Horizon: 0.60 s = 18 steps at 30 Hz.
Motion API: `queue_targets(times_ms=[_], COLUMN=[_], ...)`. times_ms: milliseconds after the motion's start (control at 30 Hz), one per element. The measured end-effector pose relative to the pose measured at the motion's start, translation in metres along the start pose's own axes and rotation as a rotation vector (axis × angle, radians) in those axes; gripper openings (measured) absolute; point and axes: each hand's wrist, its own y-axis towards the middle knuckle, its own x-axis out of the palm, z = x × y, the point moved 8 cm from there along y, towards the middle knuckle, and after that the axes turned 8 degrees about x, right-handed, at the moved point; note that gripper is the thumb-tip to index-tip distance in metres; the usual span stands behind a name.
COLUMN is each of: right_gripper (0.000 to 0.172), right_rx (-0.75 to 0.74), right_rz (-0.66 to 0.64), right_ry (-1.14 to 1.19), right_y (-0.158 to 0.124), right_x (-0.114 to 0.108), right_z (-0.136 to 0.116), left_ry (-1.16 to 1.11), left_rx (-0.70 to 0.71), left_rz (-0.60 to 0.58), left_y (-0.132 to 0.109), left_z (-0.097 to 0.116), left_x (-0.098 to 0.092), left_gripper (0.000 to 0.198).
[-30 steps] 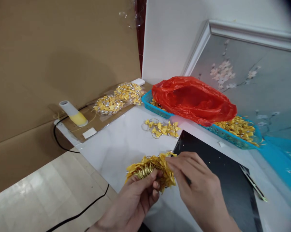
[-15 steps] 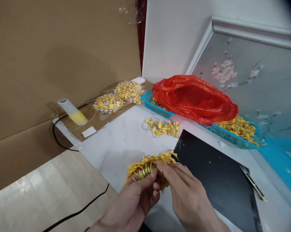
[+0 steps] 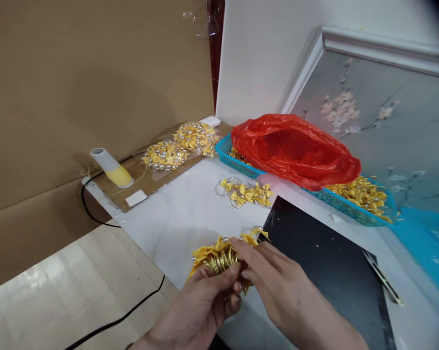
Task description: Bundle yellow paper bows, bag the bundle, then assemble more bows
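Observation:
Low in the middle of the head view, a bundle of yellow ribbon bows on gold cord loops [image 3: 220, 261] is in my hands, with silver beads among the bows. My left hand [image 3: 201, 304] is closed around the near side of the loops, its thumb pressed over the gold cords. From the right, my right hand [image 3: 281, 282] grips the same bundle with bent fingers, and its fingertips are partly hidden against the bows. A few loose bows with cord loops [image 3: 250, 194] lie on the white tabletop [image 3: 176, 209] beyond my hands.
A black mat [image 3: 325, 272] lies at right with thread snips [image 3: 383, 279] on its edge. Behind it, a blue basket [image 3: 241, 167] of bows carries a red plastic bag [image 3: 295, 155]. Bagged bows [image 3: 164, 156] and a thread cone [image 3: 112, 168] stand on cardboard at left.
My right hand's fingers have moved slightly left over the top of the bundle, and more of the gold loops shows. My left hand keeps its grip.

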Motion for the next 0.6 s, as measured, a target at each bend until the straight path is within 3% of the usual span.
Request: queue_targets(times_ms=[200,300,400,500,600], right_gripper=[0.018,0.014,0.019,0.021,0.021], right_rx=[0.421,0.48,0.461,0.46,0.464], right_rz=[0.3,0.189,0.058,0.03,0.043], right_ry=[0.058,0.003,-0.072,-0.127,-0.026], right_y=[-0.014,-0.021,-0.024,-0.023,-0.019], right_x=[-0.056,-0.045,-0.019,-0.003,-0.001], right_z=[0.074,0.097,0.1,0.099,0.1], left_ry=[-0.088,-0.109,-0.14,-0.152,-0.126], left_rx=[0.032,0.099,0.135,0.142,0.154], left_rz=[0.176,0.237,0.29,0.287,0.261], left_y=[-0.002,-0.003,-0.004,-0.002,0.0], left_z=[0.013,0.027,0.035,0.037,0.034], left_x=[-0.019,-0.023,-0.022,-0.018,-0.015], left_gripper=[0.012,0.015,0.022,0.023,0.021])
